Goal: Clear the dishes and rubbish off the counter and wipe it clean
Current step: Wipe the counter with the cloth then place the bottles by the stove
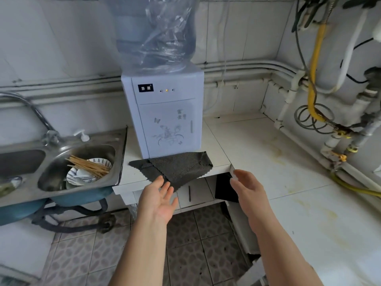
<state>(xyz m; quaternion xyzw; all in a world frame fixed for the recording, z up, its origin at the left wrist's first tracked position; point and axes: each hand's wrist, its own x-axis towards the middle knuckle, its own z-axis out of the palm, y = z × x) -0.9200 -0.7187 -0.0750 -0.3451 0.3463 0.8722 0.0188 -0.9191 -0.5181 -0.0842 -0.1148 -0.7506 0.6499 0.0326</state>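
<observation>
Cloth (175, 168) lies spread on the counter (257, 145) edge before the dispenser (169, 120), one corner hanging over. Left hand (158, 197) is palm-up, fingers straight, tips at that corner; contact unclear. Right hand (245, 184) is loose and empty by the counter's corner. Dishes (82, 176) and chopsticks (88, 165) sit in the sink (118, 162).

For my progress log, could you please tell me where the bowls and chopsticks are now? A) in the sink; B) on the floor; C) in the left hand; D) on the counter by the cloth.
A: the bowls and chopsticks lie inside the sink.
</observation>
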